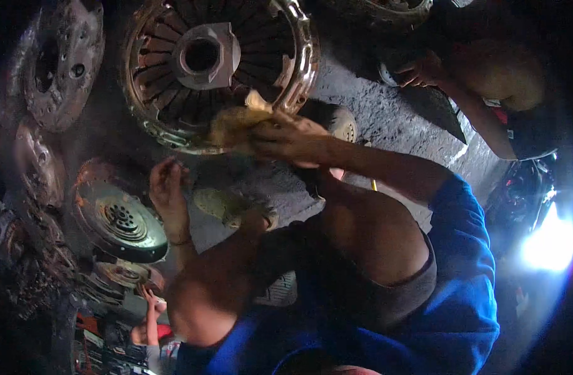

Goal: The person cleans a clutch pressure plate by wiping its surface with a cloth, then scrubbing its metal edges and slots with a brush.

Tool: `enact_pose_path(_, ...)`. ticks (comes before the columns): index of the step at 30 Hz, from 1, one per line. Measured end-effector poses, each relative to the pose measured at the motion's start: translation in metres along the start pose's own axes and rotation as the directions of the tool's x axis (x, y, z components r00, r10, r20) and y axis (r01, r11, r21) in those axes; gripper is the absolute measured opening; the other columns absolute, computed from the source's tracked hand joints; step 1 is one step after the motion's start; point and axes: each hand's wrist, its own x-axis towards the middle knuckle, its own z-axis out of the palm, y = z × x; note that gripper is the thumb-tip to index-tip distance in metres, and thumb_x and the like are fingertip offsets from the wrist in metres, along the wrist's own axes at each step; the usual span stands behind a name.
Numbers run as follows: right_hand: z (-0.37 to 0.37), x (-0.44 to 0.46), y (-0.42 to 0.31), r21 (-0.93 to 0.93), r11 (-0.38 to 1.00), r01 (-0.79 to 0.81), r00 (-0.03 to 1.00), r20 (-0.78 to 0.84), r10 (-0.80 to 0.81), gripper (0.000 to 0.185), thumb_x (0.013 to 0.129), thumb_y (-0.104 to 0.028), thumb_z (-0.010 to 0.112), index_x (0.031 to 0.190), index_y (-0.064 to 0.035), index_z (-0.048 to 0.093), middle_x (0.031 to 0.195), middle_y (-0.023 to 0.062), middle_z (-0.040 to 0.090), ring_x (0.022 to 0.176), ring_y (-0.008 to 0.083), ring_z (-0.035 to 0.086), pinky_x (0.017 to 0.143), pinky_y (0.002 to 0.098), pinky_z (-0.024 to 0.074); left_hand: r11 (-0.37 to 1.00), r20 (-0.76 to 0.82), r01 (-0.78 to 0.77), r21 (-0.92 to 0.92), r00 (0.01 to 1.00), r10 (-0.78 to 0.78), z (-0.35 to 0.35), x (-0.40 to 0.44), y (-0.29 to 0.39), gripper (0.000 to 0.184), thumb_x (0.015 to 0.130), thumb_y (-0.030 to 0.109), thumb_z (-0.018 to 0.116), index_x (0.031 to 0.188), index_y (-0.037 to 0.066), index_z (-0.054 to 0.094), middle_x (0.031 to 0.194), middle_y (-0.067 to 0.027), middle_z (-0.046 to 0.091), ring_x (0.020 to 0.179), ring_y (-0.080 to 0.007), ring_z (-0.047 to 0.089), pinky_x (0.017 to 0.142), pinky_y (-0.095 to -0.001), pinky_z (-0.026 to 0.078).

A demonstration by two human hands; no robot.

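Note:
My right hand point(289, 139) is closed on a yellowish-brown rag point(236, 127), smeared by motion, at the lower rim of a round metal clutch pressure plate point(302, 69). The plate stands tilted, with radial spring fingers around a central hub point(202, 56). My left hand point(168, 184) is raised below the plate's lower left, apart from it. Its fingers are loosely bent and somewhat apart, and I see nothing in them. Left of that hand is a rusty flywheel-like disc point(121, 215) with a ring of holes at its centre.
More worn metal discs point(64, 69) line the left side. My shoes point(227, 206) are on the rough grey floor point(386, 125). Another person's hand point(424, 70) is at the upper right, near a dark flat piece. A further person point(152, 325) is at the lower left.

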Motion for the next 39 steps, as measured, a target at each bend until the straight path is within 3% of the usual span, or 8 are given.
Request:
enact_pose_path(1,0.040,-0.027,0.078,0.556,0.830,-0.028,0.991,-0.095,0.097,0.056,0.090,-0.017,0.072,0.143,-0.0277,0.057,0.148,0.0015,0.054,0.129,0.0265,0.057,0.111,0.0406,0.0485,0.999,0.043,0.010,0.039,0.999,-0.012,-0.002,0.000,0.002,0.024,0.101,0.019,0.065,0.119,0.003,0.064,0.098,-0.0063,0.066,0.088,-0.0138,0.065,0.076,-0.0309,0.053)
enact_pose_path(3,-0.100,0.001,-0.021,-0.285,0.901,-0.327,0.937,0.023,0.347,0.060,0.089,-0.013,0.070,0.146,-0.0082,0.051,0.142,0.0146,0.057,0.131,0.0240,0.056,0.110,0.0342,0.0485,0.999,0.021,0.047,0.023,0.999,-0.047,-0.011,-0.009,-0.003,0.023,0.101,0.018,0.065,0.119,0.004,0.066,0.102,-0.0051,0.067,0.091,-0.0135,0.064,0.080,-0.0294,0.053)
enact_pose_path(6,-0.163,-0.008,0.078,-0.746,0.584,-0.319,0.941,-0.177,0.289,0.057,0.091,-0.018,0.065,0.146,-0.0106,0.053,0.148,0.0124,0.055,0.131,0.0340,0.054,0.109,0.0433,0.0455,0.997,0.046,0.081,-0.001,0.996,-0.081,-0.017,-0.019,-0.020,0.022,0.101,0.017,0.066,0.118,0.003,0.066,0.101,-0.0049,0.067,0.094,-0.0140,0.065,0.082,-0.0296,0.052)
enact_pose_path(17,-0.081,-0.024,0.026,-0.768,0.636,-0.074,0.971,-0.201,-0.129,0.064,0.086,-0.025,0.073,0.145,-0.0113,0.054,0.146,0.0121,0.053,0.129,0.0343,0.056,0.104,0.0400,0.0522,0.998,0.136,0.001,0.061,0.991,-0.009,0.011,0.005,0.006,0.021,0.102,0.017,0.066,0.118,0.003,0.066,0.105,-0.0040,0.068,0.096,-0.0114,0.062,0.083,-0.0279,0.051)
enact_pose_path(25,-0.195,0.026,0.061,-0.278,0.954,-0.108,0.665,-0.734,-0.139,0.035,0.098,-0.015,0.062,0.132,-0.0068,0.061,0.125,0.0220,0.064,0.110,0.0376,0.066,0.088,0.0446,0.0568,0.985,0.219,-0.144,0.096,0.968,0.120,0.009,0.009,-0.005,0.021,0.100,0.015,0.069,0.117,0.002,0.066,0.101,-0.0035,0.068,0.092,-0.0104,0.062,0.082,-0.0271,0.052)
enact_pose_path(30,-0.066,0.009,0.025,0.081,0.937,-0.340,0.532,-0.805,0.262,0.052,0.079,-0.009,0.073,0.130,0.0004,0.063,0.124,0.0270,0.066,0.116,0.0428,0.064,0.095,0.0473,0.0544,0.971,0.226,-0.142,0.192,0.969,0.097,0.023,0.014,0.022,0.022,0.098,0.014,0.071,0.116,0.003,0.067,0.100,-0.0031,0.068,0.090,-0.0114,0.063,0.081,-0.0279,0.052)
enact_pose_path(34,-0.082,-0.055,-0.030,0.438,0.793,-0.423,0.780,-0.270,0.565,0.047,0.080,-0.006,0.073,0.127,-0.0028,0.066,0.124,0.0202,0.069,0.107,0.0348,0.071,0.095,0.0407,0.0562,0.975,0.248,-0.150,0.164,0.963,0.106,0.028,0.018,0.012,0.021,0.098,0.014,0.071,0.115,0.004,0.068,0.099,-0.0032,0.069,0.089,-0.0114,0.064,0.079,-0.0273,0.052)
enact_pose_path(39,-0.175,-0.046,0.000,0.211,0.818,-0.535,0.695,-0.441,0.568,0.043,0.087,-0.017,0.072,0.128,-0.0049,0.067,0.123,0.0162,0.071,0.102,0.0244,0.072,0.088,0.0379,0.0583,0.945,0.294,-0.195,0.263,0.949,0.114,0.034,0.018,0.020,0.019,0.099,0.012,0.070,0.116,0.004,0.068,0.100,-0.0039,0.070,0.091,-0.0110,0.065,0.080,-0.0276,0.052)
